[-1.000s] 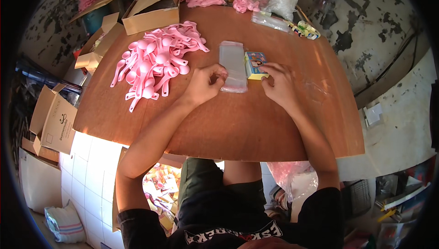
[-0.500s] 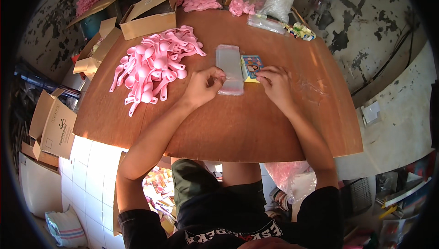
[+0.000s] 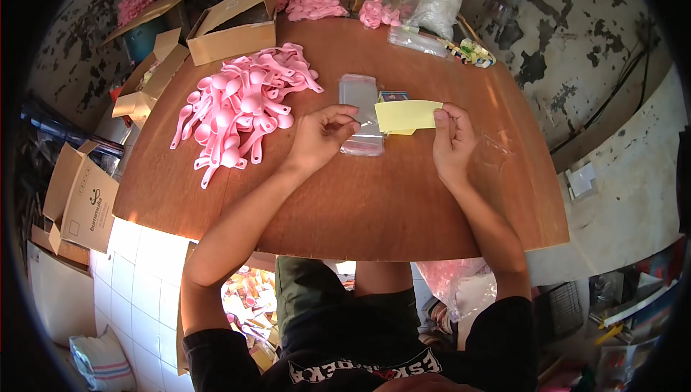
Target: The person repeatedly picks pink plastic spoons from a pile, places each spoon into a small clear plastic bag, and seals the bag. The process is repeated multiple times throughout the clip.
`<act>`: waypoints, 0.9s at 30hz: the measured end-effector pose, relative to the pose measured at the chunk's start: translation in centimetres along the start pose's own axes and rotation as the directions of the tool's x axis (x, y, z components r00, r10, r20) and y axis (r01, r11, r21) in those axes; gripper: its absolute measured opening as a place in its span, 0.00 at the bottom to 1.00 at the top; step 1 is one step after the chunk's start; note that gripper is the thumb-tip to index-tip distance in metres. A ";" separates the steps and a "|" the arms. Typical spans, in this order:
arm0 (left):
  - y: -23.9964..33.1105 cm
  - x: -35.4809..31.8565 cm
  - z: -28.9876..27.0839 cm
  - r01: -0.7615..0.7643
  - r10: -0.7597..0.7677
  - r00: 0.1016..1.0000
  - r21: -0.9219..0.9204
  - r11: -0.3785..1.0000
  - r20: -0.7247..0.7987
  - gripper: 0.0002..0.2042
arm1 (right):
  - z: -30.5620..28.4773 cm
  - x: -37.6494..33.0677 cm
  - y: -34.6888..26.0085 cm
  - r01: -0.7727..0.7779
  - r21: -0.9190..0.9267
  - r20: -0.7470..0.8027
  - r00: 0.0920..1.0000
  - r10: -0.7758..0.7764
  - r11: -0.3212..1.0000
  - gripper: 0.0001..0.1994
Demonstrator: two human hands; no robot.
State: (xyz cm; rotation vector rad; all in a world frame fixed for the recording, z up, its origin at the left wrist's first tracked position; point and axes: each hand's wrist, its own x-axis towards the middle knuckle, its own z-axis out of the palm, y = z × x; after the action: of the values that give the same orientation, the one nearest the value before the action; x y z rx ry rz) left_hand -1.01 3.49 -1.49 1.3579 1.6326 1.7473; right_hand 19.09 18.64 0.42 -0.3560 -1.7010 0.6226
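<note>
My right hand [image 3: 455, 143] pinches the right end of a pale yellow card [image 3: 409, 114] between thumb and fingers, its plain side up. Beneath it, partly covered, lies a small stack of colourful printed cards [image 3: 396, 95]. Just left of that stack is a flat pile of clear plastic bags [image 3: 357, 94]. Over the pile's left edge, my left hand [image 3: 320, 136] has its thumb and fingers drawn together; whatever may be between the tips is too clear or small to make out. Farther left spreads a heap of pink plastic spoons [image 3: 248, 100].
An open cardboard box [image 3: 234, 32] sits at the table's far left edge. At the far side are pink bundles [image 3: 317, 0], a bulging clear bag [image 3: 440, 0] and flat plastic packs [image 3: 417, 41]. More cartons [image 3: 83, 190] stand left of the wooden table [image 3: 345, 212].
My right hand has lifted a card off the printed stack and turned its yellow side up. My left hand stays by the plastic bags, its fingers slightly shifted.
</note>
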 end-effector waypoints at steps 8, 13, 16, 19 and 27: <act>0.8 -0.7 0.2 -0.139 0.137 0.989 0.028 0.990 0.048 0.15 | 0.7 0.1 -0.6 0.072 -0.131 0.091 0.994 -0.060 0.989 0.07; 1.9 -0.7 0.0 -0.134 0.133 0.990 0.026 0.991 0.040 0.15 | 0.7 0.2 -0.9 0.174 -0.131 0.266 0.954 -0.135 0.976 0.06; 2.1 -1.0 0.0 -0.155 0.151 0.987 0.064 0.986 0.058 0.17 | 1.0 -0.3 -1.7 0.117 -0.085 0.309 0.947 -0.086 0.989 0.06; 3.0 -1.2 -0.2 -0.179 0.169 0.981 0.115 0.977 0.092 0.19 | 1.1 -0.4 -2.0 0.158 -0.092 0.310 0.943 -0.122 0.983 0.05; 3.1 -1.0 -0.8 -0.073 0.053 0.978 0.093 0.993 0.200 0.22 | 1.7 -0.7 -2.1 -0.081 0.113 0.248 0.967 0.050 0.990 0.05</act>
State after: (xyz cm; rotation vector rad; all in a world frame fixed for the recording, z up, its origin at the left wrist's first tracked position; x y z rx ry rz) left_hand -0.19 1.50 1.05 1.5901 1.6008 1.5267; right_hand 17.83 16.25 0.87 -0.2566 -1.8810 0.8442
